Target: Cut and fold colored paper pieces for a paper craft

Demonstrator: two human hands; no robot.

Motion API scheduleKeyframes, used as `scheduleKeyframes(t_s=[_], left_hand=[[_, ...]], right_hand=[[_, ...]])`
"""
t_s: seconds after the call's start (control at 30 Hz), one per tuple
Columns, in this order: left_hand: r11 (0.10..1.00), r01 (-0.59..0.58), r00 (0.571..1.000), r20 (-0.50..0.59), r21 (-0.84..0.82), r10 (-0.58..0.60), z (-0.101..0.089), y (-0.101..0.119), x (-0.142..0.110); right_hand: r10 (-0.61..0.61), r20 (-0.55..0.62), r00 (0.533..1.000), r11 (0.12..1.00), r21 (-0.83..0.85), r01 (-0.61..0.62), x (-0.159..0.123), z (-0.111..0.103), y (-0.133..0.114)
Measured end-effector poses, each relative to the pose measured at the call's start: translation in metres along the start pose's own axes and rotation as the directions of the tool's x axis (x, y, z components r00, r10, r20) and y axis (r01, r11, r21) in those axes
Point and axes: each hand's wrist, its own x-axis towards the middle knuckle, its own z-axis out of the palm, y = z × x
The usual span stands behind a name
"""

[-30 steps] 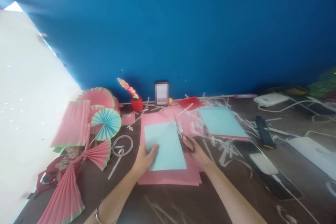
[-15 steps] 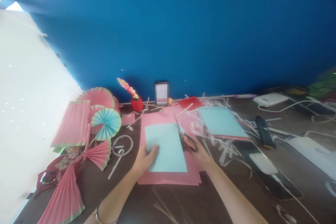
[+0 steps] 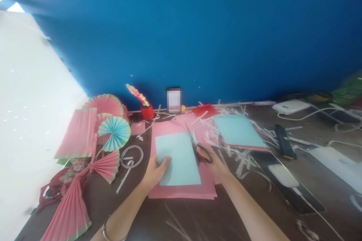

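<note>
A light blue sheet of paper [image 3: 178, 158] lies over larger pink sheets [image 3: 183, 192] in front of me. My left hand [image 3: 156, 170] grips the blue sheet's left edge, thumb on top and fingers out of sight beneath. In my right hand [image 3: 212, 160] is a pair of scissors [image 3: 204, 153], its dark handles around my fingers. The blades point away from me, by the upper right corner of the blue sheet. Whether they touch the paper I cannot tell.
Pleated pink paper fans [image 3: 68, 211] and a blue-green one [image 3: 114, 133] lie left, near a tape ring [image 3: 132, 157]. A second blue sheet [image 3: 240, 130] rests among white paper strips [image 3: 246, 162]. Rightward are a dark phone [image 3: 307, 199], cables and a stapler-like black object [image 3: 285, 142].
The scissors and my right hand have shifted slightly left, bringing the blades nearer the blue sheet's corner. My left hand keeps its hold.
</note>
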Motion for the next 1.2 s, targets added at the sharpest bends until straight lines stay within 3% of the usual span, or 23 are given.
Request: scheduleKeyframes(t_s=[0.2, 0.37, 0.67, 1.0, 1.2], left_hand=[[1.0, -0.026, 1.0, -0.007, -0.006, 0.026, 0.001, 0.001, 0.0], [0.999, -0.021, 1.0, -0.02, 0.027, 0.022, 0.002, 0.001, -0.001], [0.995, -0.023, 1.0, -0.009, 0.101, 0.024, 0.003, -0.002, -0.001], [0.994, -0.052, 0.999, -0.002, 0.095, 0.053, 0.002, -0.001, -0.002], [0.997, -0.061, 0.998, 0.008, 0.037, 0.06, 0.002, -0.001, -0.001]], right_hand=[[-0.038, 0.041, 0.998, 0.997, 0.072, 0.035, 0.002, 0.001, 0.002], [0.021, -0.051, 0.998, 1.0, 0.023, -0.02, 0.001, 0.002, 0.008], [0.091, -0.145, 0.985, 0.993, 0.093, -0.078, 0.002, 0.001, 0.017], [0.041, -0.13, 0.991, 0.999, 0.028, -0.038, -0.001, 0.001, 0.007], [-0.07, -0.032, 0.997, 0.996, 0.048, 0.072, 0.003, -0.001, 0.011]])
